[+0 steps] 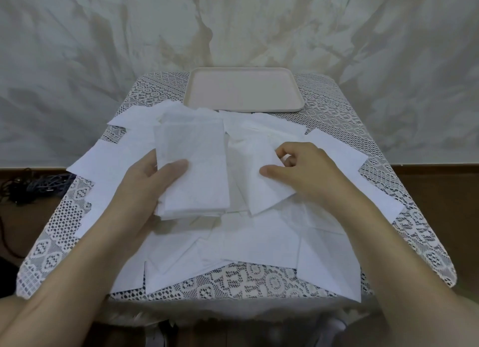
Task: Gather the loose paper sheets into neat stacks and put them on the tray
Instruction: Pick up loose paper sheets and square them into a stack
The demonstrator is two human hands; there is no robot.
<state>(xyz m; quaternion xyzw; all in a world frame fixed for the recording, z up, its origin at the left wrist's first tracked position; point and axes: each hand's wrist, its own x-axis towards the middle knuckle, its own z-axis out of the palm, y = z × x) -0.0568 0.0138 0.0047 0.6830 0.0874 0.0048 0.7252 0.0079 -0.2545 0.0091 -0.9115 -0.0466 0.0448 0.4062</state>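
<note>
My left hand (145, 186) grips a stack (191, 165) of sheets, thumb on top. My right hand (303, 170) pinches one sheet (261, 188) just right of it. Loose sheets (259, 240) cover the lace worktop (64, 227); the tray (243, 92) sits at the far edge.

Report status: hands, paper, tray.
Left hand grips a paper stack. Right hand pinches a loose sheet. Tray holds no paper yet; more sheets litter the table.
</note>
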